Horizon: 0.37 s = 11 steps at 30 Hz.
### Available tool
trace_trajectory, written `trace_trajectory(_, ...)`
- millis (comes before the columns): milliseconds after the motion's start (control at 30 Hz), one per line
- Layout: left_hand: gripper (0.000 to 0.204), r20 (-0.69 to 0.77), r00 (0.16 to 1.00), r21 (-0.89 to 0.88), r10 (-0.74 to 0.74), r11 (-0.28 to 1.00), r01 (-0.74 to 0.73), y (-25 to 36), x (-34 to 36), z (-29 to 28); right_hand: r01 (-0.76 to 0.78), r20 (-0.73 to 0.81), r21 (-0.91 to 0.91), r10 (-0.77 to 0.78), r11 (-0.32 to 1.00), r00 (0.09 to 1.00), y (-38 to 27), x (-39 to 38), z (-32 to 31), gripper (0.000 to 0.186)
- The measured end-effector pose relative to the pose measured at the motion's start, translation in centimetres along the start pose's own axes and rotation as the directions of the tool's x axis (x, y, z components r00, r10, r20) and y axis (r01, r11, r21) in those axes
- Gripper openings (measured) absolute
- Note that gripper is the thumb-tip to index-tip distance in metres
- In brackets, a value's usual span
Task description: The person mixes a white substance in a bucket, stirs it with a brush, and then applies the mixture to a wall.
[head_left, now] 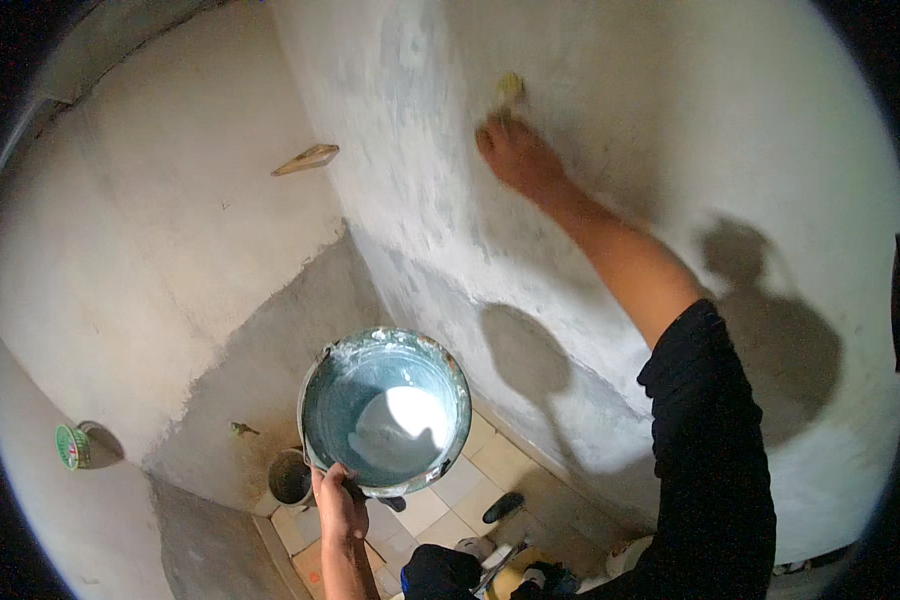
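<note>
My left hand (340, 505) grips the rim of a bluish metal bucket (322, 400), its fingers wrapped over the near edge. White paint (400, 425) lies in the bottom of this bucket, and white smears coat the inside wall. Up on the wall at the right, my right hand (520, 155) is closed around a paintbrush (511, 88). Its pale yellow bristles point upward at the wall (410, 130). The handle is mostly hidden by my fingers. White streaks cover grey patches of this wall to the left of the brush.
A small wooden corner shelf (307, 160) juts from the left wall. Lower down are a green basket (72, 447), a tap (243, 429) and a dark-mouthed bucket (290, 477) in the corner. Below lies a tiled floor (457, 482) with a dark slipper (503, 507).
</note>
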<state>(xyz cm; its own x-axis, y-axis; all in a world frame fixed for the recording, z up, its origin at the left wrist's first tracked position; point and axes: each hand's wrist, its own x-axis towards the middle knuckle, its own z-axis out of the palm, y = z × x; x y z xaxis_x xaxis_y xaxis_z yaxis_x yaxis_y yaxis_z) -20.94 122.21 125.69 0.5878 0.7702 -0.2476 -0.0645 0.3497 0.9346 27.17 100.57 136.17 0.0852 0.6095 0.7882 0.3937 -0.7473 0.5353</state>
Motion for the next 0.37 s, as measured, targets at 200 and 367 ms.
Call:
trace_trajectory(200, 0.056, 0.047, 0.999, 0.108, -0.022, 0.994, 0.017, 0.5, 1.1, -0.9, -0.016, 0.463, 0.462, -0.225, 0.887, 0.857, -10.1, -17.9, 1.1, 0.022)
trace_trajectory(367, 0.067, 0.186, 0.982, 0.153, 0.022, 0.987, -0.051, 0.1, 3.1, -2.4, -0.586, 0.765, 0.391, 0.104, 0.709, 0.636, -4.3, -10.0, -4.2, 0.020)
